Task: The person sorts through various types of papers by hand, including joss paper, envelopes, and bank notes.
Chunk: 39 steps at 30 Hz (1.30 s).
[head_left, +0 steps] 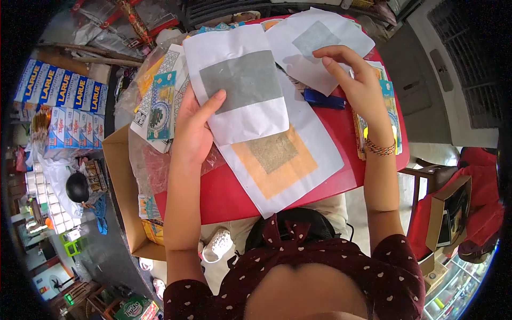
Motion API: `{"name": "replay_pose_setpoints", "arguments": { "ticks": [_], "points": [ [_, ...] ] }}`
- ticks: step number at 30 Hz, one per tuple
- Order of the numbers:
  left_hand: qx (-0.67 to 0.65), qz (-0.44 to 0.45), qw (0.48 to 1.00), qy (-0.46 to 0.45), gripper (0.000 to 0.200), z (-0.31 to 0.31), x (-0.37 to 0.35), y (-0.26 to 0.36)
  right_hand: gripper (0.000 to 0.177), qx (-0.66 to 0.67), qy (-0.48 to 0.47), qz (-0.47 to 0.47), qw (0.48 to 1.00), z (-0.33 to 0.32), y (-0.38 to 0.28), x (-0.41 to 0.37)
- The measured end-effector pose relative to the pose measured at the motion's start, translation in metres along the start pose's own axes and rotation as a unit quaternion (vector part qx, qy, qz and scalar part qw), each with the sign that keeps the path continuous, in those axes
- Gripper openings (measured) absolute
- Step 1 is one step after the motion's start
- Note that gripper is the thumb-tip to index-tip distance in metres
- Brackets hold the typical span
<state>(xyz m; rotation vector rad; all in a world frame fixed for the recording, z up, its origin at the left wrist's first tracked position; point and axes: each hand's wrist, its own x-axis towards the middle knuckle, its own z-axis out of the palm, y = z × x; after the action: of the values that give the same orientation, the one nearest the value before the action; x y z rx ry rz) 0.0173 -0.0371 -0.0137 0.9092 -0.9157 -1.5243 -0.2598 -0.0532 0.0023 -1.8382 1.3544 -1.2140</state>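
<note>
My left hand [200, 120] grips a white paper sheet [229, 125] with a large grey-green square on it, thumb on top along the lower left edge. It is raised above a white sheet [330, 165] bearing an orange square and a gold patch. My right hand [360, 80], with a braided bracelet at the wrist, hovers over another white sheet [288, 40] with a grey square. Its thumb and forefinger are slightly apart, nothing visible between them. A dark blue oblong object [324, 99] lies below the right hand's fingers. Printed papers [394, 101] lie beside the right wrist.
The red table [213, 205] carries clear plastic wrapping [141, 168] and printed blue and yellow papers [161, 104] at left. A cardboard box [121, 197] stands against its left side. Stacked drink cartons [61, 88] are farther left. A red chair [480, 181] holds an open box at right.
</note>
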Motion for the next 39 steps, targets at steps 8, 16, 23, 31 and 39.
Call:
{"name": "replay_pose_setpoints", "arguments": {
  "ticks": [8, 16, 23, 31, 39],
  "points": [
    [0.053, 0.030, 0.995, -0.085, 0.061, 0.011, -0.013, -0.009, 0.040, 0.396, -0.165, 0.150, 0.891, 0.034, -0.011, -0.016],
    [0.344, 0.294, 0.892, 0.024, 0.037, 0.004, -0.014, -0.010, 0.025, 0.324, -0.122, 0.097, 0.933, 0.033, -0.018, -0.021],
    [0.592, 0.536, 0.602, -0.007, 0.023, 0.011, -0.020, 0.005, 0.046, 0.545, -0.202, 0.184, 0.793, 0.026, -0.017, -0.015],
    [0.476, 0.549, 0.683, 0.068, 0.053, 0.004, 0.003, -0.010, 0.048, 0.447, -0.200, 0.246, 0.837, 0.035, -0.021, -0.017],
    [0.428, 0.523, 0.723, 0.145, 0.065, -0.006, 0.004, -0.006, 0.049, 0.458, -0.244, 0.240, 0.820, 0.046, -0.024, -0.025]
  ]
}}
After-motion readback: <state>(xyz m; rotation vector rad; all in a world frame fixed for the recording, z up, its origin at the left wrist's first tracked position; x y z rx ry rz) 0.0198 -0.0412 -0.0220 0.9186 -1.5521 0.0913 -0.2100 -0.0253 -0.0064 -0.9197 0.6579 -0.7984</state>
